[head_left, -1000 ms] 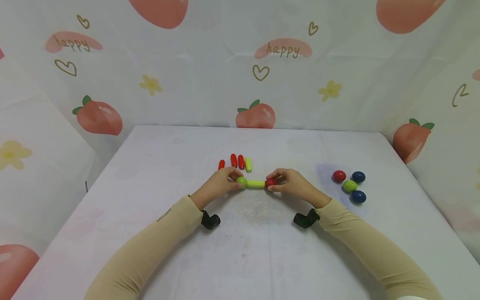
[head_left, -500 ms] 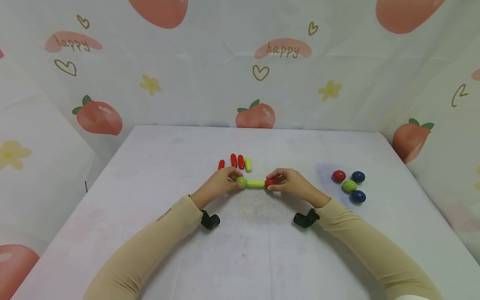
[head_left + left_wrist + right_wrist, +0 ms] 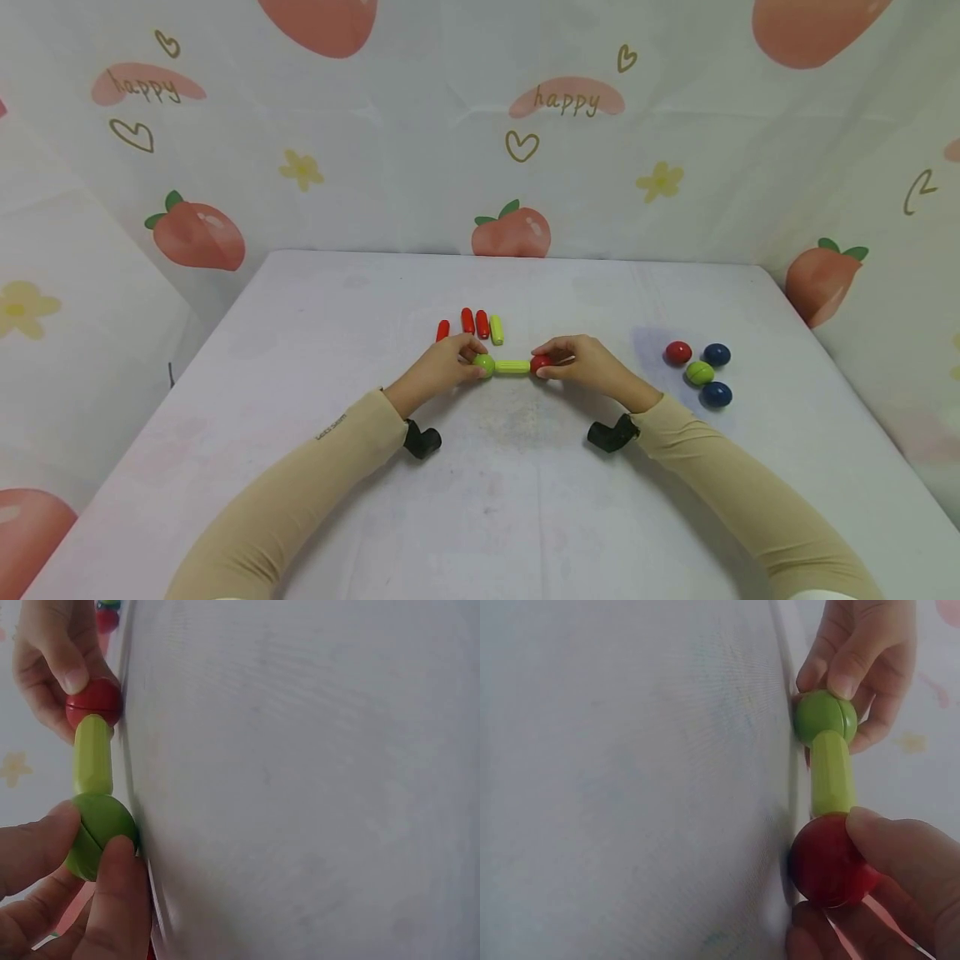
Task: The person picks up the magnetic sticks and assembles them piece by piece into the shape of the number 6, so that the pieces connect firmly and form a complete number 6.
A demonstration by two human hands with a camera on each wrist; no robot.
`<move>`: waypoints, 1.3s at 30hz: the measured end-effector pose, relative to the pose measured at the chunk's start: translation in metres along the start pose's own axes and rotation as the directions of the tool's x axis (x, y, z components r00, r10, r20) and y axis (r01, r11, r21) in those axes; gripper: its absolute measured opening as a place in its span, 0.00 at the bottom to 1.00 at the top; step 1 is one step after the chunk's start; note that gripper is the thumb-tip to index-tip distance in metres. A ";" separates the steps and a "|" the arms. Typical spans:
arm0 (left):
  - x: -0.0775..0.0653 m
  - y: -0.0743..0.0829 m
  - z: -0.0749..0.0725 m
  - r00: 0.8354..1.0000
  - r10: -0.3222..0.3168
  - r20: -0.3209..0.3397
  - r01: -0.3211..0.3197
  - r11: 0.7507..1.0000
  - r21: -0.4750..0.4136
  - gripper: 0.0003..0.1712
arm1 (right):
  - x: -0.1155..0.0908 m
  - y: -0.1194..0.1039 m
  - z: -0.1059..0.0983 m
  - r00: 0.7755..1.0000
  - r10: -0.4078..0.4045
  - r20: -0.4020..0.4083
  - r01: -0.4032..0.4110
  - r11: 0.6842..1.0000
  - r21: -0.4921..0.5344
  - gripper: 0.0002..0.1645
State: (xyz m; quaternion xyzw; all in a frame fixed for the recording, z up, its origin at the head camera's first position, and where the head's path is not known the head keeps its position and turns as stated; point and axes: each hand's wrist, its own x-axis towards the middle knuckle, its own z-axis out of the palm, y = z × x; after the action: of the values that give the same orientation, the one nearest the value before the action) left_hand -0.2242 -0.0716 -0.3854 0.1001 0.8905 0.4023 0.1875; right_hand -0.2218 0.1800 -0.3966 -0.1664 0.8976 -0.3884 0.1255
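My left hand (image 3: 448, 363) pinches a glossy green ball (image 3: 102, 834) between thumb and fingers. On the other side, my right hand (image 3: 582, 364) pinches a red ball (image 3: 829, 861) in the same manner. A yellow-green ribbed rod (image 3: 512, 367) lies level between the two balls, its ends against them, making a dumbbell shape. Thin seams run across both balls in the left wrist view. The whole piece is close over the white table, near its middle.
Behind my left hand lie several short rods: red rods (image 3: 468, 321) and a yellow-green rod (image 3: 497, 329). Toward the right sit a red ball (image 3: 678, 352), a green ball (image 3: 700, 372) and two dark blue balls (image 3: 717, 394). A patterned cloth (image 3: 420, 125) hangs behind the table.
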 end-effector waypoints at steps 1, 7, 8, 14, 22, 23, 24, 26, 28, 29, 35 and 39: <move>0.000 0.000 0.000 1.000 -0.002 0.002 0.002 1.000 0.001 0.17 | 0.000 0.000 0.000 1.000 -0.002 0.002 0.002 1.000 -0.001 0.20; 0.001 0.001 0.000 1.000 -0.015 0.010 0.015 1.000 -0.018 0.17 | -0.002 0.000 -0.001 1.000 -0.010 0.002 0.010 1.000 0.004 0.21; 0.002 0.001 0.000 1.000 -0.018 0.011 0.018 1.000 -0.023 0.17 | -0.002 0.000 -0.001 1.000 -0.005 -0.001 0.005 1.000 0.009 0.21; 0.002 0.001 0.000 1.000 -0.023 0.017 0.024 0.999 -0.031 0.17 | -0.003 -0.001 -0.001 1.000 0.016 -0.017 -0.016 0.999 0.029 0.18; 0.003 0.000 0.000 0.999 -0.036 0.015 0.036 0.999 -0.014 0.17 | -0.002 -0.001 -0.001 1.000 0.021 -0.011 -0.021 1.000 0.021 0.18; 0.003 0.001 0.000 0.999 -0.041 0.017 0.041 0.999 -0.017 0.17 | -0.001 -0.001 0.000 1.000 0.021 -0.009 -0.021 1.000 0.022 0.18; 0.003 0.001 0.000 0.999 -0.044 0.020 0.045 0.999 -0.021 0.18 | -0.001 0.000 0.000 1.000 0.022 -0.007 -0.022 1.000 0.022 0.18; 0.002 0.002 -0.002 0.998 -0.047 0.032 0.048 0.998 -0.028 0.18 | 0.000 0.000 0.000 1.000 0.026 -0.006 -0.026 0.999 0.022 0.17; 0.002 0.003 -0.005 0.998 -0.046 0.046 0.047 0.998 -0.029 0.20 | 0.000 0.001 0.000 1.000 0.028 -0.005 -0.028 0.999 0.021 0.18; 0.001 0.004 -0.007 0.998 -0.047 0.049 0.048 0.998 -0.027 0.20 | 0.001 0.001 0.000 1.000 0.028 -0.005 -0.028 0.999 0.020 0.18; -0.004 0.013 -0.032 1.000 0.005 0.019 -0.004 0.999 -0.046 0.21 | -0.001 0.000 0.000 0.999 0.038 -0.010 -0.038 0.999 0.023 0.19; -0.008 0.019 -0.054 0.999 0.008 -0.041 -0.012 0.996 -0.093 0.21 | -0.002 0.000 0.000 0.999 0.041 -0.011 -0.041 0.999 0.025 0.19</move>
State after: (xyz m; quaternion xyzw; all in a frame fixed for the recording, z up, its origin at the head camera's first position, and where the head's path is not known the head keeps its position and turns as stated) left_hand -0.2387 -0.0986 -0.3366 0.0877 0.8738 0.4464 0.1720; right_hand -0.2203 0.1805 -0.3960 -0.1443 0.8967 -0.3977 0.1306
